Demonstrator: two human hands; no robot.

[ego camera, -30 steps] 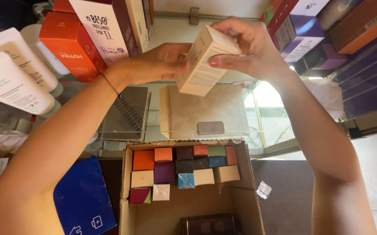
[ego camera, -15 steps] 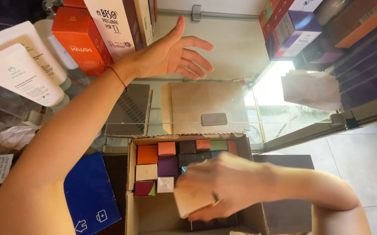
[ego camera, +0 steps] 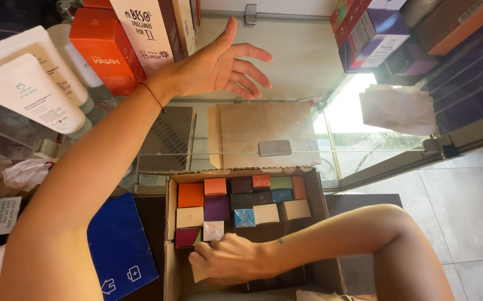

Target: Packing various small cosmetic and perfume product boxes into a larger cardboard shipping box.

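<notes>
The right hand [ego camera: 227,262] keeps a closed grip on a pale cream cardboard box [ego camera: 198,273] low inside the open brown cardboard carton [ego camera: 171,223]. Seat it flush beside the small coloured boxes [ego camera: 241,200]. The left hand [ego camera: 219,67] hovers spread, empty, above.

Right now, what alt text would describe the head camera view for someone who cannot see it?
The right hand reaches into an open cardboard box of small coloured cartons, gripping a pale carton. The left hand is raised, open and empty, near an orange box on a glass shelf.
</notes>
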